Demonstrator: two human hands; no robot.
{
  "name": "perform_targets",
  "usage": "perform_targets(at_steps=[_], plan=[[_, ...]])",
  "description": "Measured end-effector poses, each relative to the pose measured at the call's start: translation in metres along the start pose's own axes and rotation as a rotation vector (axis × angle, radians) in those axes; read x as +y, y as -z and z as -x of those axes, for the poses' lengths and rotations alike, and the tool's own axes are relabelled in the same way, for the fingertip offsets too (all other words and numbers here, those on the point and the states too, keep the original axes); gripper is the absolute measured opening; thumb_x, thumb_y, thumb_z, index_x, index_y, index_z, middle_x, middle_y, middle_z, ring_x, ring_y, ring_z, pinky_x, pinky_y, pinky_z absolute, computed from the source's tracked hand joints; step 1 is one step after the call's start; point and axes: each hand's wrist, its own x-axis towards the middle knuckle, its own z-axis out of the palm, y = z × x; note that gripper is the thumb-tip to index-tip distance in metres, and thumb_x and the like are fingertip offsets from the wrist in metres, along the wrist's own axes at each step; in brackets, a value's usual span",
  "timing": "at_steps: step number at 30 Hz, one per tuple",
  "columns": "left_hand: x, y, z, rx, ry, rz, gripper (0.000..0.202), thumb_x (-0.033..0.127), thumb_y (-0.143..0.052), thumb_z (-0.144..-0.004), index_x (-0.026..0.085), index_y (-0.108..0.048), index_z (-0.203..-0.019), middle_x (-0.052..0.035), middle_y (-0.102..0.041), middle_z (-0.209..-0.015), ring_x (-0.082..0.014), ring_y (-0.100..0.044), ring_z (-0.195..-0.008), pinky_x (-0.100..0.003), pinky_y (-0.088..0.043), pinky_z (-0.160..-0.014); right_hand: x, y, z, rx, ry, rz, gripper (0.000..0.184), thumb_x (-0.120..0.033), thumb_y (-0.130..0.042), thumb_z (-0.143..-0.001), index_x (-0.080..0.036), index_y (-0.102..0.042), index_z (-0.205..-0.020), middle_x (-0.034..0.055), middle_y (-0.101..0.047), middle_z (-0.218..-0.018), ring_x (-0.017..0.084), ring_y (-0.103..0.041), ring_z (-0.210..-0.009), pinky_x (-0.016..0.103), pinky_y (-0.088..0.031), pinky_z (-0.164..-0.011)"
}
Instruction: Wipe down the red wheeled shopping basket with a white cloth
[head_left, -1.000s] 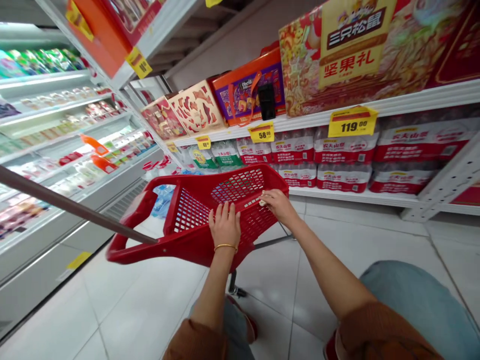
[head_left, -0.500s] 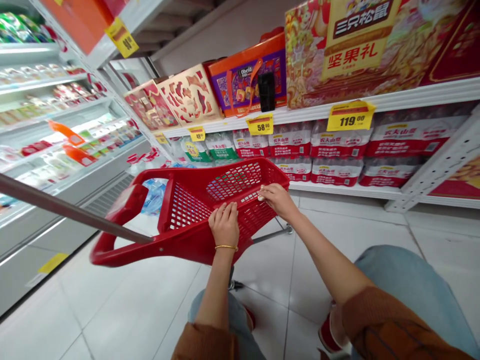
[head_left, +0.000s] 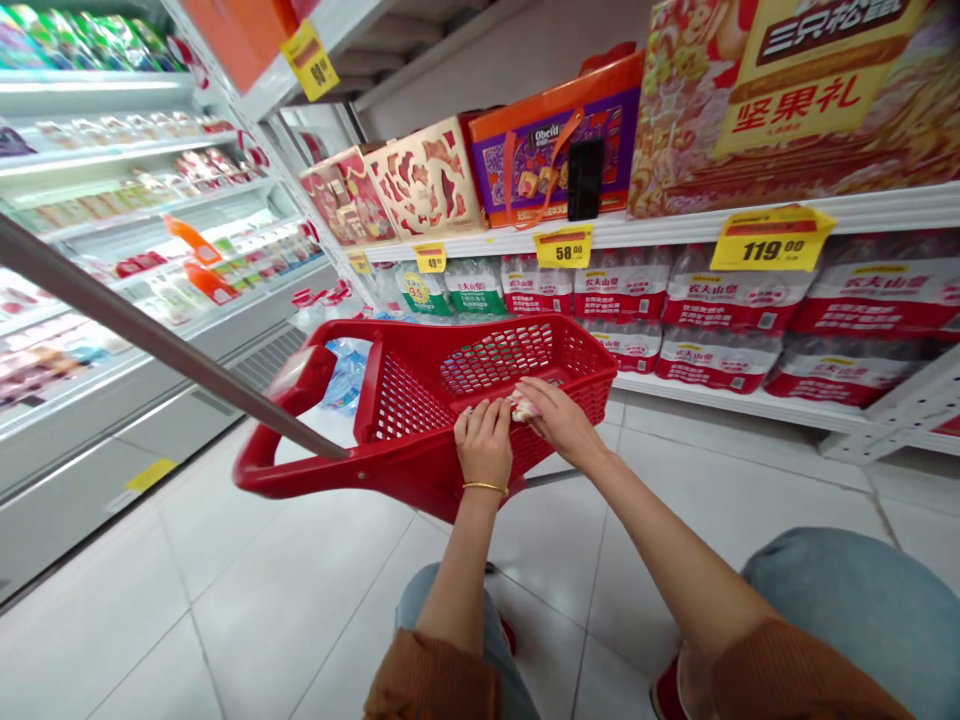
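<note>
A red plastic shopping cart basket (head_left: pixel 427 475), with perforated walls, stands tilted before me. My left hand (head_left: pixel 484 440), with a gold bangle at its wrist, is closed over the near rim. Just right of it, my right hand (head_left: pixel 559 420) is closed on a crumpled whitish cloth or tissue (head_left: pixel 523 406), pressed against the same rim. Its exact kind cannot be made out. The two hands are almost touching. The cart's thick red handle (head_left: pixel 251 465) sticks out to the left, and a grey metal pole (head_left: pixel 180 330) crosses it.
Beyond the cart, a white shelf (head_left: pixel 675 225) bears gift boxes (head_left: pixel 551 150) and a black phone-like object (head_left: pixel 585 180). Packs of bottled water (head_left: pixel 705 300) sit below. A refrigerated display (head_left: pixel 112 200) lines the left. White floor tiles (head_left: pixel 285 600) lie underneath; my bent knee (head_left: pixel 847 600) is at right.
My right hand has moved left along the rim, up beside my left hand, and more of the whitish cloth or tissue shows. The view has shifted, so the cart appears farther right.
</note>
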Motion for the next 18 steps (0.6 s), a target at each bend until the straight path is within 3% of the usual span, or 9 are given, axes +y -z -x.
perform_targets(at_steps=[2,7,13,18], plan=[[-0.001,-0.001,0.001,-0.002,-0.020,-0.008,0.036,0.018,-0.040,-0.093,0.024,-0.063,-0.120,-0.0057,-0.068,-0.117,-0.0221,-0.058,-0.114,-0.041,-0.030,-0.109,0.004,0.004,0.000,-0.004,0.003,-0.002,0.038,-0.020,-0.044,-0.092,-0.016,-0.052,-0.129,0.0164,-0.053,-0.133,0.024,-0.053,-0.120,0.042,-0.048,-0.097],[-0.001,-0.004,0.006,0.047,-0.037,-0.051,0.038,0.016,-0.039,-0.093,0.025,-0.064,-0.120,-0.0055,-0.065,-0.122,-0.0235,-0.054,-0.121,-0.042,-0.029,-0.111,0.022,0.015,0.000,-0.063,0.072,0.029,0.032,-0.016,-0.048,-0.089,-0.020,-0.058,-0.119,0.0133,-0.063,-0.119,0.024,-0.058,-0.110,0.046,-0.049,-0.094],[0.003,-0.003,0.010,0.094,-0.027,-0.021,0.040,0.014,-0.037,-0.093,0.023,-0.062,-0.122,-0.0058,-0.069,-0.116,-0.0215,-0.056,-0.117,-0.040,-0.026,-0.112,0.051,0.031,0.010,-0.016,-0.019,0.108,0.029,-0.016,-0.049,-0.087,-0.019,-0.061,-0.114,0.0129,-0.065,-0.113,0.027,-0.056,-0.112,0.051,-0.044,-0.099],[0.005,-0.005,0.009,0.156,-0.088,0.010,0.040,0.013,-0.034,-0.093,0.017,-0.062,-0.121,-0.0078,-0.069,-0.114,-0.0210,-0.058,-0.110,-0.040,-0.027,-0.111,0.045,0.031,0.010,-0.029,-0.061,0.097,0.029,-0.018,-0.049,-0.088,-0.017,-0.061,-0.115,0.0129,-0.066,-0.111,0.024,-0.061,-0.103,0.046,-0.049,-0.093]])
